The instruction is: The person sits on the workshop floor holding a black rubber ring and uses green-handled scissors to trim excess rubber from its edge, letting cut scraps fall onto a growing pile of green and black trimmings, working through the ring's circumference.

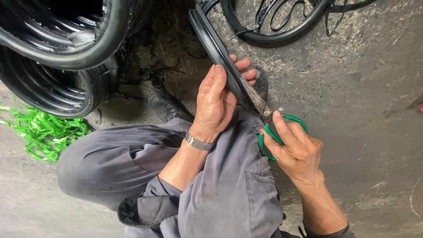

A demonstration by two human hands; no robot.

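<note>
Left hand (216, 99) clamps the black rubber strip (216, 46) just above the knee, right hand (296, 147) grips green-handled scissors (264, 117) biting into it; best to keep the strip taut and blades square to the edge.

1. No package, label, sign or screen showed anywhere in the head view.
2. Nothing on the floor bore a printed face or a lit display.
</note>
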